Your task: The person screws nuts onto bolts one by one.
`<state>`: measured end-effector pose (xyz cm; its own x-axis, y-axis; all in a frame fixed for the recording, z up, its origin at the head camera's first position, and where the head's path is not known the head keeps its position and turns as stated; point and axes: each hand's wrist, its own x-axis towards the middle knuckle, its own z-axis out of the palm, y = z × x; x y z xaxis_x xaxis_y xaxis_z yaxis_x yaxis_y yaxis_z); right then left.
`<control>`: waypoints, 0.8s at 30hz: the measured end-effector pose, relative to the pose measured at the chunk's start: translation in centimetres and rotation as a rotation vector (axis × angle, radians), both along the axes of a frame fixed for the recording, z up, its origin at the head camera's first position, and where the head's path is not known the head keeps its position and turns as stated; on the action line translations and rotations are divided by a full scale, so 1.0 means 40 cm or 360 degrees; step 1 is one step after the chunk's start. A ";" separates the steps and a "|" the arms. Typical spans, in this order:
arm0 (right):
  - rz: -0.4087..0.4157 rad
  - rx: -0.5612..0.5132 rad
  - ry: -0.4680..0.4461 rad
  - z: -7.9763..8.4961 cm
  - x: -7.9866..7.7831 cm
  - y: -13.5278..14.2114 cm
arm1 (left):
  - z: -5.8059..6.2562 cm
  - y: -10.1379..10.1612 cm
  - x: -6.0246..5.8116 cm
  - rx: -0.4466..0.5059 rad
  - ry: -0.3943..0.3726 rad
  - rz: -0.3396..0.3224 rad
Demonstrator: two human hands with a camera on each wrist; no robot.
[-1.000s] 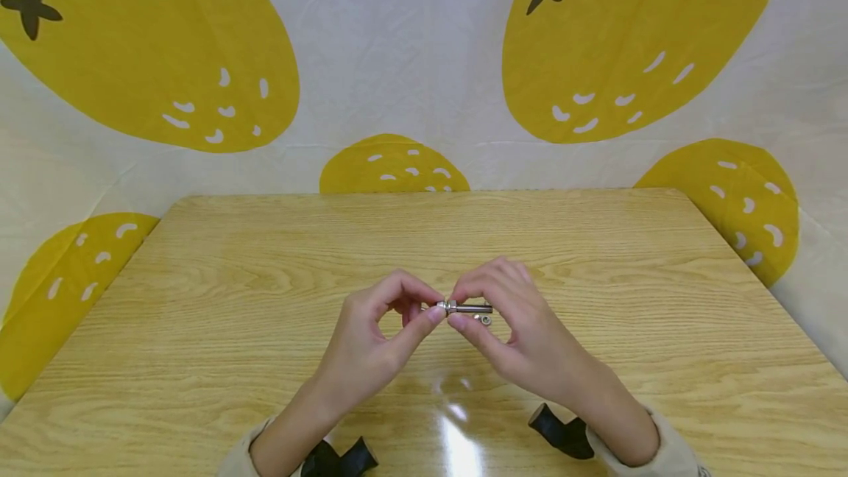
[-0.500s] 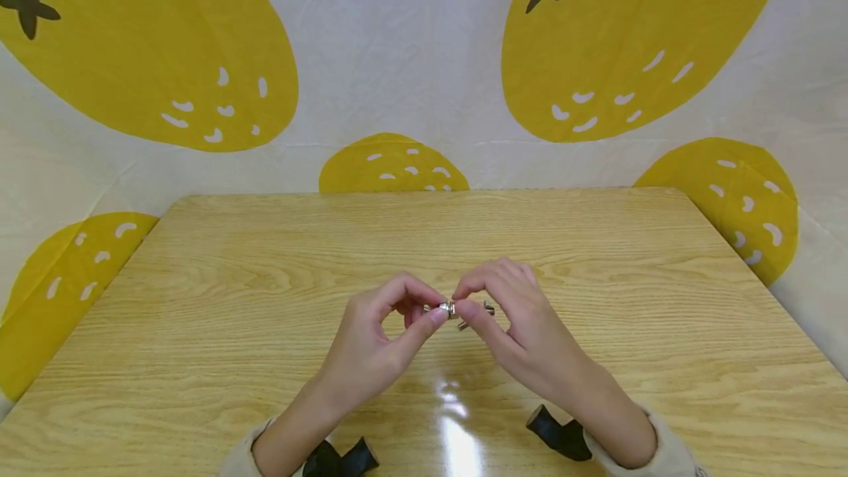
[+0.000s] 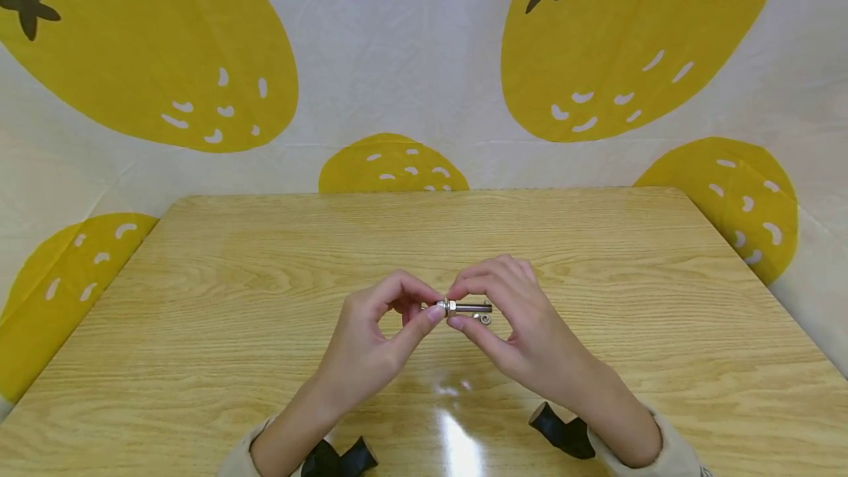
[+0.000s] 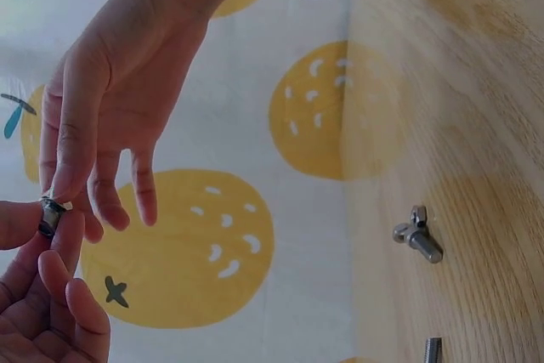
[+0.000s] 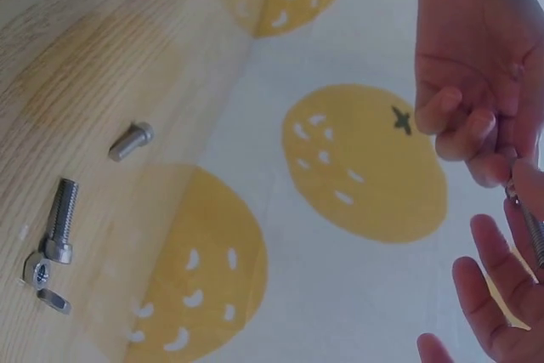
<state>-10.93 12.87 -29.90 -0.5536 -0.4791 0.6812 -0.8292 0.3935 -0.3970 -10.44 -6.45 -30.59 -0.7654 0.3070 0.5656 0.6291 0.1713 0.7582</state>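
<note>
In the head view, my left hand (image 3: 372,337) pinches a metal bolt (image 3: 473,308) at its left end, between thumb and index finger. My right hand (image 3: 513,322) grips a hex nut (image 3: 453,307) on that bolt with thumb and fingertips. The shank sticks out to the right, under the arch of the right hand. Threads show on the shank (image 5: 533,231) in the right wrist view. On the table beneath lie two loose nuts (image 5: 36,270) beside a second bolt (image 5: 61,218). A third bolt (image 5: 132,140) lies a little apart from them.
The wood-grained table (image 3: 265,241) reaches back to a white cloth (image 3: 397,57) printed with large yellow fruit. Black wrist camera mounts (image 3: 563,433) hang below the forearms, close over the table. Light glares off the tabletop at the front.
Half a second ago the right thumb and fingers had rolled forward over the bolt, hiding much of its shank. Now they are back and the shank shows again. The left hand has stayed in place.
</note>
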 end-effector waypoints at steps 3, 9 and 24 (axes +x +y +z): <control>0.0001 0.0009 -0.0008 0.000 0.001 0.000 | 0.001 0.000 0.001 0.0003 0.0016 -0.0005; 0.0009 0.0046 -0.0001 -0.003 -0.001 -0.001 | 0.002 0.000 0.001 0.0011 0.0038 -0.0018; -0.0130 0.0113 -0.0112 -0.008 0.003 -0.008 | -0.007 0.004 0.001 -0.0009 0.0021 -0.0033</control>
